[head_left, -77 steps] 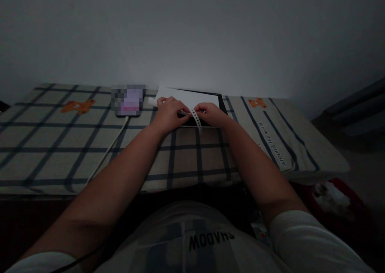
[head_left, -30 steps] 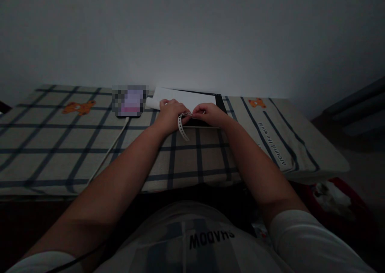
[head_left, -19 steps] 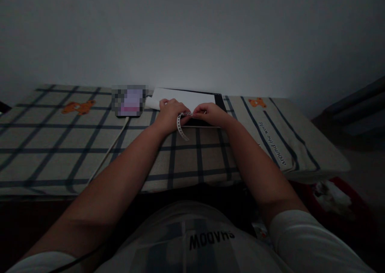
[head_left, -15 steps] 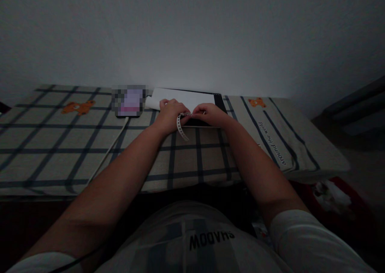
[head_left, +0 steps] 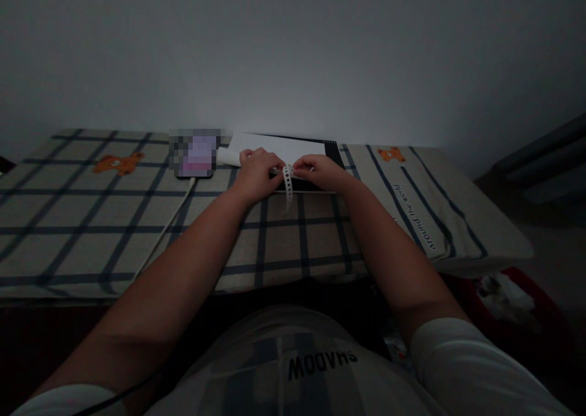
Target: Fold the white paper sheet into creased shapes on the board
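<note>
A narrow white paper strip [head_left: 288, 185] with a row of dark holes or dots hangs in a curl between my hands, its lower end blurred. My left hand [head_left: 260, 173] is closed in a pinch at the strip's upper part, from the left. From the right, my right hand [head_left: 322, 170] pinches the same strip between thumb and fingertips. Both hands are over the near part of a notebook with a black cover or sheet [head_left: 315, 184]. Its white page [head_left: 279, 146] lies behind the fingers, with a curled white edge [head_left: 227, 157] at the left.
A phone [head_left: 198, 154], partly pixelated, lies left of the notebook, and a white cable [head_left: 167, 225] runs from it toward me. The table wears a checked cloth [head_left: 82, 211] with bear prints. Behind it rises a pale wall [head_left: 284, 55]. Below right is a red container [head_left: 547, 306] with crumpled white stuff.
The paper strip's hanging end has swung right, from beside my left hand to midway between both hands. My fingertips are slightly further apart.
</note>
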`<state>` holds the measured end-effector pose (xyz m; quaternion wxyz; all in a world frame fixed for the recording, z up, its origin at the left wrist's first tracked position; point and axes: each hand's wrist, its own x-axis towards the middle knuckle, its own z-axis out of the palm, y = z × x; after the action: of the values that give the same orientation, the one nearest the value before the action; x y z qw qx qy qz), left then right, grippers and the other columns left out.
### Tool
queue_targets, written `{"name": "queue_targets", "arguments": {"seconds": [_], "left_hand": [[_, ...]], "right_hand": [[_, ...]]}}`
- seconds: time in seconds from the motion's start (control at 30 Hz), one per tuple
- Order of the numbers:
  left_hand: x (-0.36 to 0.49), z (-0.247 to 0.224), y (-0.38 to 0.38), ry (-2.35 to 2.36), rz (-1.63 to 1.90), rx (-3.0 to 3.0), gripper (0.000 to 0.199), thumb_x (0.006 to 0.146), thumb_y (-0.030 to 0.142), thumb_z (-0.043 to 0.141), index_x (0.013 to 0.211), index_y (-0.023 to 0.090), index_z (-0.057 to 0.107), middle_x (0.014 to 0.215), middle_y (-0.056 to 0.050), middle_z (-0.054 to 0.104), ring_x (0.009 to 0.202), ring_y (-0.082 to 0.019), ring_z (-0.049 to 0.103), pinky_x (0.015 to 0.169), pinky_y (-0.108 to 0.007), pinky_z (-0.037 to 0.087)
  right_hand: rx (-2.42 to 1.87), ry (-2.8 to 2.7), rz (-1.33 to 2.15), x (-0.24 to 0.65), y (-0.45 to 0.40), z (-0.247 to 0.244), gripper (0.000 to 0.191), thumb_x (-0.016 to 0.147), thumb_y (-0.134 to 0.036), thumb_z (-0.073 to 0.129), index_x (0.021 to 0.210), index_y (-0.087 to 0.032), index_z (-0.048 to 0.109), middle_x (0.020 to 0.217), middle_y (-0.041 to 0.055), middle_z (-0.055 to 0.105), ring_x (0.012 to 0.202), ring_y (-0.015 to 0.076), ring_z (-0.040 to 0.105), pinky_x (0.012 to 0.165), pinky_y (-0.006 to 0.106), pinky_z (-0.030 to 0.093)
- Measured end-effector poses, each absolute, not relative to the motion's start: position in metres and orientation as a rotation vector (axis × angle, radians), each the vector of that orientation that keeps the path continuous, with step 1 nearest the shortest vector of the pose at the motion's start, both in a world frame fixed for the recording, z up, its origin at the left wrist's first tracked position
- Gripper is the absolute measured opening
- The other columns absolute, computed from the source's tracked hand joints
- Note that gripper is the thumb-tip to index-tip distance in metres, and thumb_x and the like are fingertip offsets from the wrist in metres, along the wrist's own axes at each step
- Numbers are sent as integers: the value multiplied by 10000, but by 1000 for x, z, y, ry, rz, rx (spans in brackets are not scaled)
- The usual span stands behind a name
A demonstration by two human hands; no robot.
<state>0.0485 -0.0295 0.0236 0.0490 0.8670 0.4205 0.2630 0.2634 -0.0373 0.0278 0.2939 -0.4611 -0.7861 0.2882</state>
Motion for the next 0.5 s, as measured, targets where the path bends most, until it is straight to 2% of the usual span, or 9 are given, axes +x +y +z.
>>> {"name": "queue_targets", "arguments": {"seconds": [0.2, 0.5], "left_hand": [[50, 23, -30, 1289, 760, 2670, 196, 858, 370, 657, 929, 220, 760, 992, -102, 759, 1040, -327, 568, 964, -514, 299], [51, 20, -27, 1302, 676, 2713, 226, 920, 401, 629, 993, 228, 757, 1052, -99, 751, 1100, -325, 564, 963, -494, 300]], "right_hand": [[-1283, -2077, 782, 262, -37, 26, 194, 858, -337, 694, 850, -148, 738, 867, 75, 719, 804, 190, 606, 751, 326, 457], [-1234, -2095, 714, 261, -35, 21, 199, 856, -356, 703, 824, -159, 704, 816, 47, 684, 781, 185, 578, 713, 311, 426]]}}
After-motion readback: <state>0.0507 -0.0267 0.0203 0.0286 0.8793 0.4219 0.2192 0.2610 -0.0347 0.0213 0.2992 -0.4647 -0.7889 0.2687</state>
